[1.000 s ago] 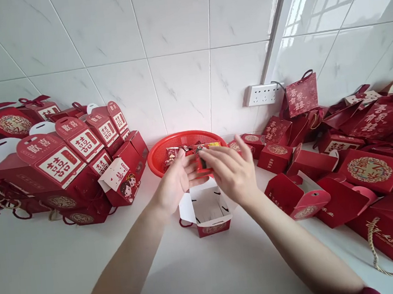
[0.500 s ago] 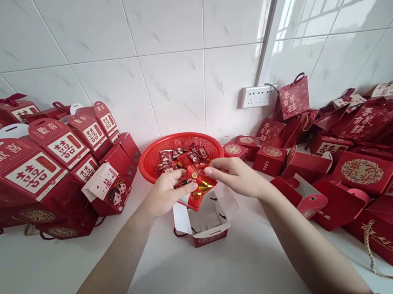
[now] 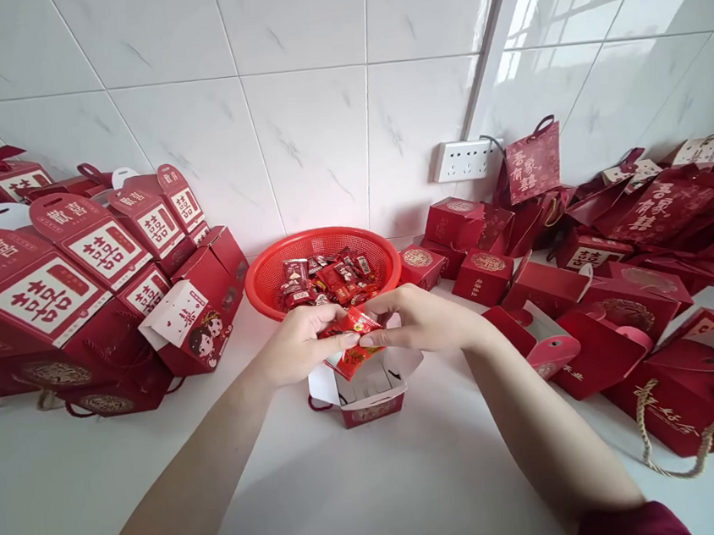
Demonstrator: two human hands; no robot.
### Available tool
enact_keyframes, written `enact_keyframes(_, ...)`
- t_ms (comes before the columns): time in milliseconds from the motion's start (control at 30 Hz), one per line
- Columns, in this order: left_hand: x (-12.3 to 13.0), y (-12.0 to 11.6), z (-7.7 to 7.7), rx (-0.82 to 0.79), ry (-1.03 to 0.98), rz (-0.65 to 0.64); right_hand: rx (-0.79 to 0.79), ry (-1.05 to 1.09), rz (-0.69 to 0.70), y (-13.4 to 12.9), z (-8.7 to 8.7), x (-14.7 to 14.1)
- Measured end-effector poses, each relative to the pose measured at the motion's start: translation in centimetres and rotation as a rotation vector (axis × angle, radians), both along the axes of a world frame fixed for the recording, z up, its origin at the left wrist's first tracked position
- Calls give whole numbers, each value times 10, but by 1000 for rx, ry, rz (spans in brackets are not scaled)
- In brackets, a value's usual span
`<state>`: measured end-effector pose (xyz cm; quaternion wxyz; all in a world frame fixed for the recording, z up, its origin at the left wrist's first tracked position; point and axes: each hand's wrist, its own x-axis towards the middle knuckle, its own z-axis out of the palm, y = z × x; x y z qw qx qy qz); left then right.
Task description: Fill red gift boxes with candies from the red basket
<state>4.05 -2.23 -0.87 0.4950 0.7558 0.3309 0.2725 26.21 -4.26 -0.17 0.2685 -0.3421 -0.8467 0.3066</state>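
Observation:
A shiny red packet is held between my two hands, over the near side of the basket. My left hand pinches its left side, and my right hand grips its right side with thumb and fingers. Just below the hands, an open box, red outside and white inside, stands on the table with its flaps spread. Its inside is partly hidden by the packet and hands. Behind them sits a red plastic basket holding many small red wrapped sweets.
Red gift boxes are stacked at the left, beside a box with a cartoon figure. More red boxes and bags crowd the right. A white socket strip is on the tiled wall.
My right hand has closed further round the packet, its thumb now pressed on the front. The view has shifted, so the boxes and basket appear slightly higher.

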Motion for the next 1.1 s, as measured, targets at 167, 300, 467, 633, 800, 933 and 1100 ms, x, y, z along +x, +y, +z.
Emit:
enact_keyframes(167, 1, -1, 1, 54, 54, 58, 60, -13, -123, -1, 2, 3)
enact_keyframes(300, -9, 0, 11, 155, 78, 145, 74, 51, -267, -2, 3, 9)
enact_keyframes(467, -25, 0, 28, 278, 134, 259, -3, -145, -219, 3, -11, 1)
enact_keyframes(633, -36, 4, 32, 298, 186, 289, 195, -395, -305, 11, -36, -22)
enact_keyframes(800, -51, 35, 13, 441, 482, 402, 241, -336, -345, 9, -30, -24)
enact_keyframes(933, -64, 61, -6, 362, 728, 169, 215, -276, -375, 13, -21, -16)
enact_keyframes(1100, -73, 71, -18, 350, 743, 67, 211, -415, -449, 52, -10, -10)
